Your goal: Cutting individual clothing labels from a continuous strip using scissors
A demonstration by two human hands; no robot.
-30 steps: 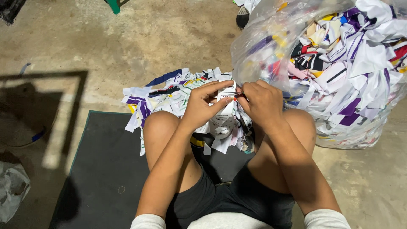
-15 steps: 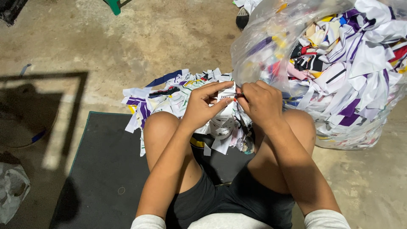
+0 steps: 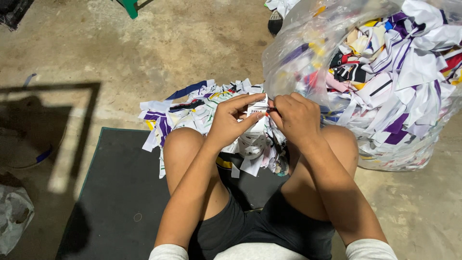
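My left hand and right hand pinched one small white printed fabric strip. A pile of mixed cloth scraps lay beneath

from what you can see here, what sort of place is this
Probably an informal workshop floor for sorting fabric offcuts: bare concrete floor, a big clear bag of scraps, a loose scrap pile, and a dark mat to sit on.

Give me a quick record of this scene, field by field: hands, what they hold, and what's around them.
left hand: pinches small white printed strip
right hand: grips the same strip's other end
pile of cloth scraps: on concrete floor, ahead of the knees
clear plastic bag: full of scraps, right of the hands
dark mat: under the seated person
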